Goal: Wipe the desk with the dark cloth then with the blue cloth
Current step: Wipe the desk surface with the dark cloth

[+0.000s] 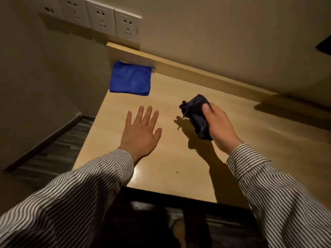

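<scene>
Four wall sockets [100,18] sit above desk [259,131] with blue cloth [130,78].

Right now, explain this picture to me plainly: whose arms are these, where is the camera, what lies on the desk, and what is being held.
There is no machine here. A person wears a camera on the head, looking forward and down, so you see their own two arms in striped sleeves. The left hand is open, fingers spread, above or on the wooden desk; contact cannot be told. The right hand grips a bunched dark cloth, lifted off the surface, its shadow falling below. A folded blue cloth lies flat at the desk's far left corner, untouched. Wall sockets sit above it.
</scene>
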Demonstrator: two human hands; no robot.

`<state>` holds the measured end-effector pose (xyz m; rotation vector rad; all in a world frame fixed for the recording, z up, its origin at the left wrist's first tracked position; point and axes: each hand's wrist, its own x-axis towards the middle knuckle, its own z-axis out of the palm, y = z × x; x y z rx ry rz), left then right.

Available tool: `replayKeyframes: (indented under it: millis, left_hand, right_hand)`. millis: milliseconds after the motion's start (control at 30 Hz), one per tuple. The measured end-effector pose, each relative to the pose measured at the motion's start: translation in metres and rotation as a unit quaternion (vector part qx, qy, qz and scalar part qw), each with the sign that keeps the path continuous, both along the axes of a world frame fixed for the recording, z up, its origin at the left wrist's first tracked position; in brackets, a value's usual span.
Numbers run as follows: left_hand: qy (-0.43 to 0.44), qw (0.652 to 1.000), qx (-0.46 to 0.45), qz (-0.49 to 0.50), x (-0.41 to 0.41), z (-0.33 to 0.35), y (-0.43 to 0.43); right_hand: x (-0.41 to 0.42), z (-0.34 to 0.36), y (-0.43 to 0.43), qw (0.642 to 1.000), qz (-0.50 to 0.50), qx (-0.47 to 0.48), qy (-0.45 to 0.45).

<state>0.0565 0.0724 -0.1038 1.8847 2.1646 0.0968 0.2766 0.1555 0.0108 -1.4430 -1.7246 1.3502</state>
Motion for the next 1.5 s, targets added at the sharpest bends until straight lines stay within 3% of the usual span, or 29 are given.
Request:
replayKeyframes:
  millis: [167,333,533,833,1100,1500]
  left_hand:
    - [0.021,1.000,0.014,0.008,0.002,-0.005,0.000]
    - [0.033,0.999,0.008,0.026,0.005,-0.004,0.002]
    - [0.043,0.999,0.001,0.034,0.007,0.000,0.002]
    - [0.048,0.998,-0.001,0.031,0.008,0.004,0.001]
    - [0.044,0.999,0.002,0.021,0.007,0.004,0.001]
    - [0.035,0.999,0.003,0.007,0.006,0.005,-0.001]
  right_hand:
    - [-0.007,-0.027,0.109,0.973,0.092,0.144,-0.156]
    - [-0.009,-0.086,0.161,0.842,0.261,0.288,-0.373]
    - [-0.008,-0.078,0.200,0.777,0.387,0.312,-0.386]
    - [0.000,-0.098,0.166,0.776,0.406,0.308,-0.371]
    - [0.035,-0.093,0.059,0.764,0.434,0.297,-0.374]
    - [0.053,-0.092,-0.093,0.773,0.451,0.275,-0.351]
